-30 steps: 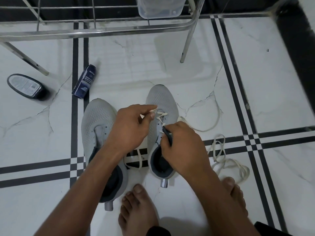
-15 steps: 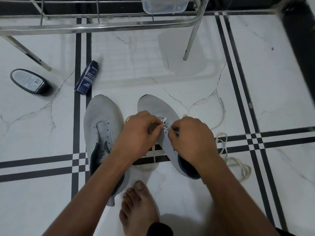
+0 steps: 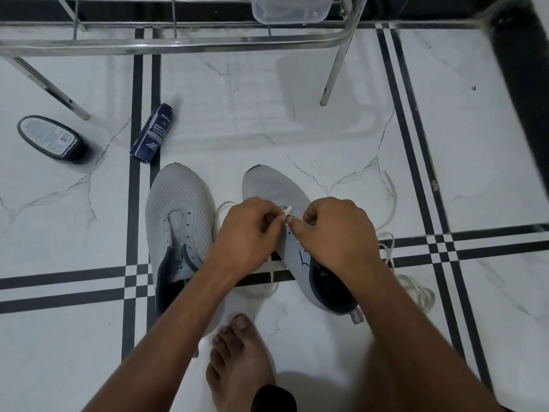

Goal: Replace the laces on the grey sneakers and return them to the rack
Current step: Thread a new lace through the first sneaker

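The white lace (image 3: 287, 210) was pinched by the left hand (image 3: 248, 233) and the right hand (image 3: 335, 230), fingers curled, over the right sneaker (image 3: 276, 188); the left sneaker (image 3: 178, 209) lay just beside the left hand, unlaced.

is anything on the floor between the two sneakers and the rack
Nothing visible blocks it: bare floor lies between the right sneaker, the left sneaker and the rack. The cleaner bottle lies off to the left.
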`<state>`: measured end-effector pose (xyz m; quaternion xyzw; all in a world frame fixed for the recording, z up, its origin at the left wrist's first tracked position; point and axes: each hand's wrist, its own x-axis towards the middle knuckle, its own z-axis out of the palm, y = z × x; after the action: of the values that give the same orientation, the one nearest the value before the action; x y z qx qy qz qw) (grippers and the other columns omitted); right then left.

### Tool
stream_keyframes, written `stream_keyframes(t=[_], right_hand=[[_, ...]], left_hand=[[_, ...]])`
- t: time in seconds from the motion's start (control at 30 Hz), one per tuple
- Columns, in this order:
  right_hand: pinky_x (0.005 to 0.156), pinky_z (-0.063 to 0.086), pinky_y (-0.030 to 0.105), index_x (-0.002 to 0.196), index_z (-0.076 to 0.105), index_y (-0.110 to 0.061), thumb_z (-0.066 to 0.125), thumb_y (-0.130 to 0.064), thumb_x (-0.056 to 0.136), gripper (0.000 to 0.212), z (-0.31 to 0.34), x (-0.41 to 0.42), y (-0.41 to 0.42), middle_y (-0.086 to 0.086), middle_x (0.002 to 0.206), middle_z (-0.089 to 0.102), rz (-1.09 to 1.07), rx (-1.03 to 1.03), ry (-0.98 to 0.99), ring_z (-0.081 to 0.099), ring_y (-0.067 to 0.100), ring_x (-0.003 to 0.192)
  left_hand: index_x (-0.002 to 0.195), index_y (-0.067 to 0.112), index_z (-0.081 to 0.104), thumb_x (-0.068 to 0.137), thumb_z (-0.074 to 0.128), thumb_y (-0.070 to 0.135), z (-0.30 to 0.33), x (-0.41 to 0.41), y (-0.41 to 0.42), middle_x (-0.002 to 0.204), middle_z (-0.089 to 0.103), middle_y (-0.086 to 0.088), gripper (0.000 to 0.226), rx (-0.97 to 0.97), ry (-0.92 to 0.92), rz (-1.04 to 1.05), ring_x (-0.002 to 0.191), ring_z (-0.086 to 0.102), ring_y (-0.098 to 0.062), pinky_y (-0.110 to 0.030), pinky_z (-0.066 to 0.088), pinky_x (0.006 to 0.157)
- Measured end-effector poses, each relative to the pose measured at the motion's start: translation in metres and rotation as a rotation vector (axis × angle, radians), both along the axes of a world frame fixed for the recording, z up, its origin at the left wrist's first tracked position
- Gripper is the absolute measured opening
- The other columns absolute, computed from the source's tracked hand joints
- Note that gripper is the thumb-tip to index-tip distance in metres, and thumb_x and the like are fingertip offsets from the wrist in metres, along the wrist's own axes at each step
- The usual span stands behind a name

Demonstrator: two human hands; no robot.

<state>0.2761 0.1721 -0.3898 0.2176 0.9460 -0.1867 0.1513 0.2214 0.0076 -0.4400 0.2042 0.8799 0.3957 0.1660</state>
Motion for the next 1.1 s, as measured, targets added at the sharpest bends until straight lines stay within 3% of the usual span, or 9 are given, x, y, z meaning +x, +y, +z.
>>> stream_keyframes(t=[0.1, 0.2, 0.37, 0.5, 0.63, 0.77, 0.9, 1.1], right_hand=[[0.056, 0.042, 0.031, 0.067, 0.055, -0.021, 0.067, -0.059, 0.093, 0.048, -0.002, -0.006, -0.002, -0.003, 0.064, 0.054, 0.055, 0.049, -0.033, 0.053, 0.018, 0.061], [0.051, 0.026, 0.028, 0.063, 0.041, -0.023, 0.067, -0.054, 0.095, 0.052, -0.005, -0.011, -0.007, -0.004, 0.061, 0.041, 0.09, 0.086, -0.055, 0.04, 0.015, 0.056], [0.05, 0.022, 0.025, 0.066, 0.038, -0.023, 0.071, -0.034, 0.099, 0.048, 0.0, -0.017, -0.008, -0.003, 0.066, 0.043, 0.187, 0.084, -0.115, 0.037, 0.01, 0.057], [0.05, 0.019, 0.025, 0.067, 0.032, -0.02, 0.063, -0.019, 0.101, 0.046, 0.008, -0.022, -0.011, -0.002, 0.068, 0.038, 0.274, 0.1, -0.152, 0.033, 0.009, 0.058], [0.05, 0.018, 0.028, 0.064, 0.032, -0.018, 0.055, -0.024, 0.104, 0.047, 0.003, -0.015, -0.004, 0.0, 0.063, 0.037, 0.238, 0.072, -0.065, 0.033, 0.012, 0.054], [0.049, 0.023, 0.032, 0.061, 0.04, -0.015, 0.055, -0.027, 0.101, 0.043, -0.01, -0.003, 0.003, 0.0, 0.055, 0.043, 0.132, 0.048, 0.055, 0.037, 0.015, 0.049], [0.053, 0.044, 0.035, 0.065, 0.059, -0.012, 0.058, -0.028, 0.099, 0.037, -0.017, 0.0, 0.008, 0.003, 0.056, 0.056, 0.061, -0.023, 0.115, 0.052, 0.021, 0.052], [0.059, 0.052, 0.04, 0.067, 0.06, -0.012, 0.058, -0.029, 0.098, 0.036, -0.022, 0.003, 0.009, 0.002, 0.058, 0.057, 0.039, -0.053, 0.137, 0.056, 0.024, 0.055]], left_hand=[[0.099, 0.019, 0.08, 0.101, 0.072, 0.025, -0.001, 0.002, -0.002, 0.088, 0.068, 0.006, 0.011, 0.008, 0.016, 0.021, 0.079, 0.061, -0.006, -0.019, 0.047, 0.076], [0.101, 0.018, 0.082, 0.102, 0.072, 0.024, -0.002, 0.002, -0.003, 0.089, 0.07, 0.004, 0.012, 0.011, 0.028, 0.022, 0.081, 0.062, -0.007, -0.019, 0.046, 0.078], [0.103, 0.019, 0.082, 0.102, 0.071, 0.024, 0.0, 0.002, -0.003, 0.09, 0.069, 0.004, 0.011, 0.013, 0.032, 0.018, 0.081, 0.061, -0.006, -0.009, 0.042, 0.079], [0.104, 0.017, 0.082, 0.102, 0.072, 0.023, 0.0, 0.001, -0.003, 0.092, 0.067, 0.003, 0.012, 0.004, 0.029, -0.015, 0.083, 0.061, -0.008, -0.023, 0.049, 0.079], [0.095, 0.015, 0.082, 0.099, 0.073, 0.021, -0.001, -0.001, 0.001, 0.088, 0.067, 0.003, 0.011, 0.012, 0.017, 0.001, 0.078, 0.062, -0.009, -0.032, 0.054, 0.076], [0.085, 0.016, 0.079, 0.097, 0.073, 0.025, -0.001, -0.002, 0.01, 0.082, 0.063, 0.006, 0.016, -0.019, -0.003, 0.013, 0.076, 0.059, -0.011, -0.031, 0.049, 0.072], [0.079, 0.016, 0.077, 0.096, 0.072, 0.029, 0.002, -0.005, 0.013, 0.079, 0.06, 0.006, 0.021, -0.039, -0.006, -0.004, 0.074, 0.058, -0.013, -0.035, 0.05, 0.07], [0.064, 0.013, 0.065, 0.092, 0.065, 0.031, 0.003, -0.007, 0.025, 0.071, 0.058, 0.0, 0.034, -0.147, 0.036, -0.024, 0.067, 0.057, -0.019, -0.048, 0.053, 0.067]])
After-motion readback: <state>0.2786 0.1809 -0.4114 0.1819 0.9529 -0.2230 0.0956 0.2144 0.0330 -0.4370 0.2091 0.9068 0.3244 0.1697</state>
